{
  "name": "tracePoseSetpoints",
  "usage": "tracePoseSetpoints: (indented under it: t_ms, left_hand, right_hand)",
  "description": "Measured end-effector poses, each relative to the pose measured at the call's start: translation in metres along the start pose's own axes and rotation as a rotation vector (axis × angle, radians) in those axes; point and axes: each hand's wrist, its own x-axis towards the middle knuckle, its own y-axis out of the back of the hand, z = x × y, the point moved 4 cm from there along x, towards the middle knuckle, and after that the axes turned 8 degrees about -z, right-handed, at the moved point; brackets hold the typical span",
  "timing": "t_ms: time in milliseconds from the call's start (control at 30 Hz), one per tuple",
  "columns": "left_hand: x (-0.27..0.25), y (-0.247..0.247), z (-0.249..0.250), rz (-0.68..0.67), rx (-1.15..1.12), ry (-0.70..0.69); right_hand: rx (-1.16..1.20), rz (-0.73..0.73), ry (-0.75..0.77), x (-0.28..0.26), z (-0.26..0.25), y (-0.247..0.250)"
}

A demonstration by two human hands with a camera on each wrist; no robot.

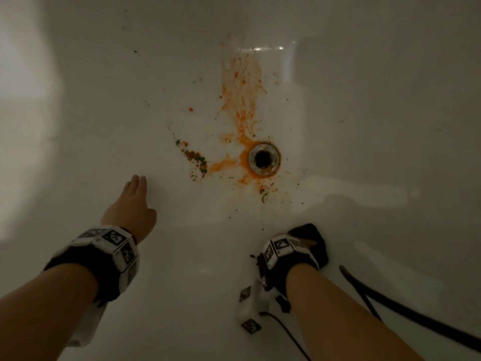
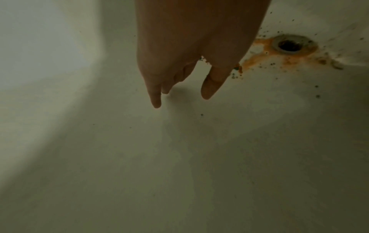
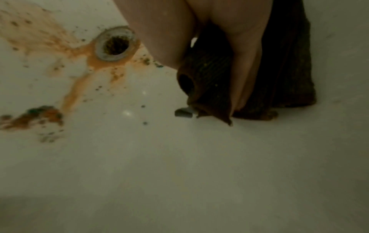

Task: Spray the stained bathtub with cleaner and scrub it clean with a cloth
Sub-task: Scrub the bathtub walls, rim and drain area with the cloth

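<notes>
A: Two hands down in the tub point(image 1: 78, 126). Step in hand, as I judge it: scrubbing about to start; no sprayer in sight.

B: The hands?

A: Left hand point(image 1: 131, 204) empty, fingers point(image 2: 156, 97) straight and loose, low over bare enamel. Right hand point(image 1: 299, 246) clenched on the cloth point(image 3: 289, 71), a dark wad hanging just above the tub floor.

B: Next move?

A: Likely carry the cloth forward and left of the right hand, onto the stain point(image 1: 242, 100), and press.

B: How does the stain look?

A: Long orange smear running ahead of both hands, ringing the drain point(image 1: 264, 158). Crumbs point(image 1: 195, 158), orange and green, just right of the left fingertips. Dark specks scattered around, smallest of all.
</notes>
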Motion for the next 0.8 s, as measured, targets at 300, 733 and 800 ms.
tracePoseSetpoints:
  t_ms: [300, 733, 800]
  left_hand:
    - [0.028, 0.011, 0.014, -0.003, 0.015, -0.057]
    - [0.033, 0.02, 0.011, -0.218, 0.211, -0.047]
    - [0.034, 0.017, 0.01, -0.213, 0.247, -0.046]
  right_hand:
    - [-0.213, 0.37, 0.287, -0.085, -0.12, 0.036]
    - [-0.362, 0.108, -0.025, -0.089, -0.043, -0.016]
    - [-0.551, 0.072, 0.13, -0.107, -0.074, -0.01]
